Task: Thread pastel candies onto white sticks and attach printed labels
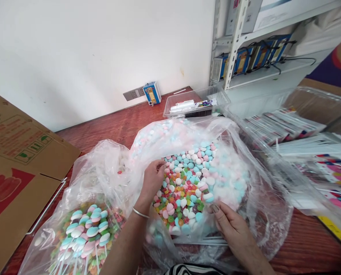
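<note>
Where hands [187, 206] part plastic, candies [184, 187] between.

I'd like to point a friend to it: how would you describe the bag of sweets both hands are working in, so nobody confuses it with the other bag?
On the red-brown wooden table, find the two clear plastic bags. The open bag is the one further right, between the left hand and right hand. Its sweets lie in a loose pink, blue and white heap, whereas the neighbouring bag holds twisted candies on white sticks.
</note>
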Motion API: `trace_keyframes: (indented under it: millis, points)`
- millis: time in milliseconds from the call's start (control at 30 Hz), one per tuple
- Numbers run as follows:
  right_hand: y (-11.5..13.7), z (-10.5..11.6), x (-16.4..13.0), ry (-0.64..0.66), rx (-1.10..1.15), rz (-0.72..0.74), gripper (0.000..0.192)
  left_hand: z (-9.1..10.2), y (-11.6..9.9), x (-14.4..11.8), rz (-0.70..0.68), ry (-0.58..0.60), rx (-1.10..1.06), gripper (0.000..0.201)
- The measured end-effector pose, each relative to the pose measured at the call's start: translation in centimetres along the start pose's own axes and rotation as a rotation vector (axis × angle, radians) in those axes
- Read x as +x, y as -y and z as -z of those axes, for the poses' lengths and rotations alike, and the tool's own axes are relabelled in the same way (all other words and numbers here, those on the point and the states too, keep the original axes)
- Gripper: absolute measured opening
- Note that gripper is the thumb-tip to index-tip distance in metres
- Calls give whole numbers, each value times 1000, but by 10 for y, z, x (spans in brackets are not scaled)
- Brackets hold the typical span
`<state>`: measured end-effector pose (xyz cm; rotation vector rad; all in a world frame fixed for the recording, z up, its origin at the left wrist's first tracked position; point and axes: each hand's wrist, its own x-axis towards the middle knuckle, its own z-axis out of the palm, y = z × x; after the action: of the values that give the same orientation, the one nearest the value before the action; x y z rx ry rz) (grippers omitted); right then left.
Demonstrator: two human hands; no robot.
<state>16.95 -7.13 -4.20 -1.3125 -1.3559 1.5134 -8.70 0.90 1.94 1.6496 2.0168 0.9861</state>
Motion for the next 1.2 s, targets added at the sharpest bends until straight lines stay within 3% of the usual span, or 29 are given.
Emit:
trace_keyframes:
  millis: [100,300,600,1000,1200]
  points:
    - [-4,-1,1,14,55,-27,40,-3,-1,7,-83,73,79,18]
    - [-6,2,2,13,64,-54,40,-22,-12,-11,-241,229,152,20]
    - [-1,-1,5,5,88,-61,36,-40,-22,-22,-350,255,264,16]
    - [-2,3,7,-25,174,-87,39,-36,-5,-20,-278,84,309,20]
    - [4,3,7,-17,206,-117,42,-34,-16,-34,-396,195,248,23]
